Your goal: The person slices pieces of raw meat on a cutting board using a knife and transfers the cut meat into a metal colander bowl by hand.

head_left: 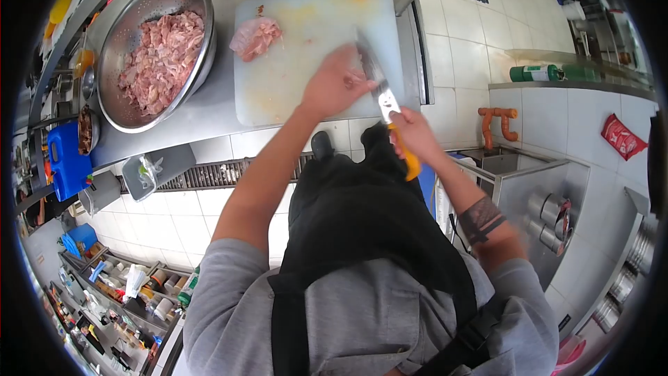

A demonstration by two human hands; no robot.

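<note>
Steadying a small piece of raw meat (353,79) on the white cutting board (316,17) with the left hand (327,90), beside the blade of a yellow-handled knife (388,103).
Gripping the handle with the right hand (410,131) closed round it, and pinching the meat with the left half curled. For clean, safe cuts, best to tuck left thumb and fingertips back from the edge, press the meat flat, and draw the blade smoothly. Wise to leave the larger piece (256,38) apart, toward the perforated metal bowl (129,28).
</note>
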